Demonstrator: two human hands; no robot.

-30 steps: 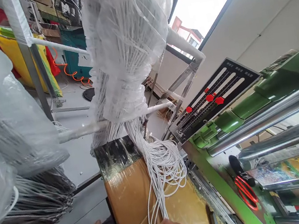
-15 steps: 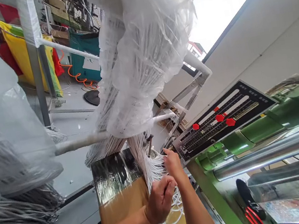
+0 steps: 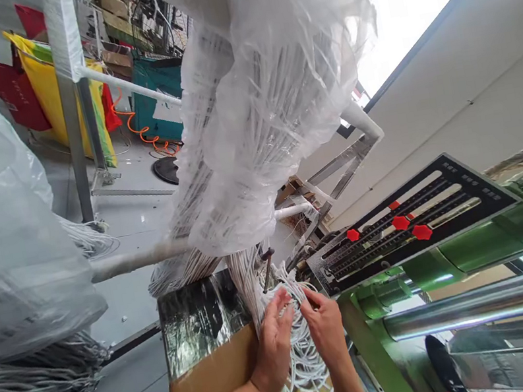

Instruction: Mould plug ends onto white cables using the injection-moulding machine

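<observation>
A hank of white cords (image 3: 288, 325) hangs out of a clear plastic bag (image 3: 267, 108) and spills over a cardboard box (image 3: 205, 372). My left hand (image 3: 274, 344) rests on the cords with its fingers bent into the strands. My right hand (image 3: 324, 326) is beside it, with the fingertips pinched into the same tangle. Both hands are close together, just left of a green machine (image 3: 452, 257).
A black panel with red knobs (image 3: 409, 221) sits on the green machine above steel rollers (image 3: 484, 302). A white pipe rack (image 3: 151, 254) holds the bag. More bagged grey cords (image 3: 9, 278) hang at the left. Yellow and red fabric (image 3: 43, 92) is far behind.
One second ago only my left hand showed, low on the box. Both hands have since come up into the cords, and the view has tilted upward.
</observation>
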